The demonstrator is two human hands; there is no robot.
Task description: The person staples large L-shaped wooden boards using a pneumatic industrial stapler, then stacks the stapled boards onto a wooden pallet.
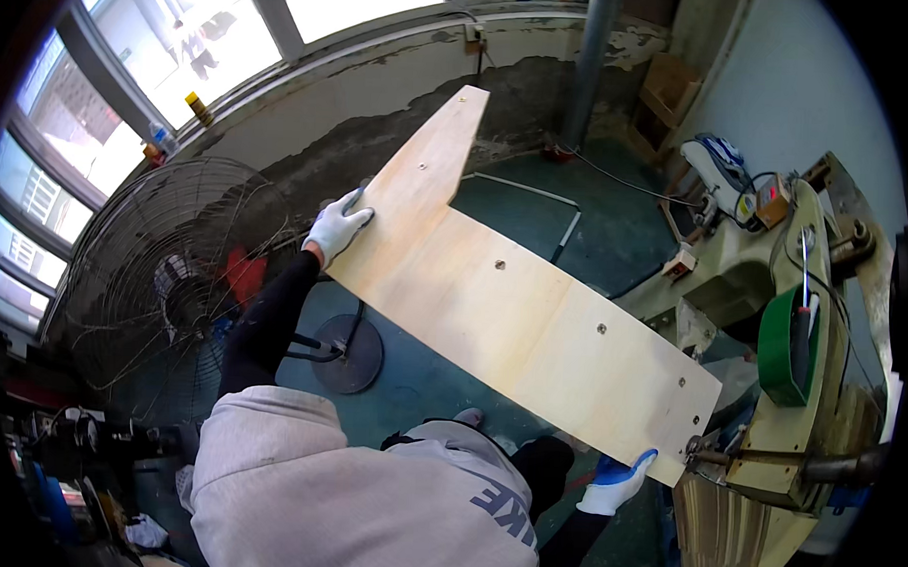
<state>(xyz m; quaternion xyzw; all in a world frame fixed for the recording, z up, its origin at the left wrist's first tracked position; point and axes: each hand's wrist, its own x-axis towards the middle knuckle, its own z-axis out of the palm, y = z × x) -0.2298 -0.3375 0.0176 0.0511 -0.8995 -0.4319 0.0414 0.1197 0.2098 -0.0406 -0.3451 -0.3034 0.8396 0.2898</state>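
A long, pale plywood panel (533, 316) with an angled arm at its far left end stretches across in front of me. Several small metal fittings sit in holes along it. My left hand (338, 227), in a white and grey glove, is closed on the panel's left edge. At the near right end, my right hand (613, 485) in a white and blue glove grips the lower edge, its fingers partly hidden. Right beside that end is the metal head (695, 454) of a green machine (768, 462); whether it touches the wood I cannot tell.
A large wire-cage fan (124, 282) stands at left, with a round base (349, 356) on the floor nearby. A green holder (774, 360) with a screwdriver (804, 281) is on the machine. Stacked plywood pieces (715, 533) lie below. A grey pipe (591, 73) rises by the far wall.
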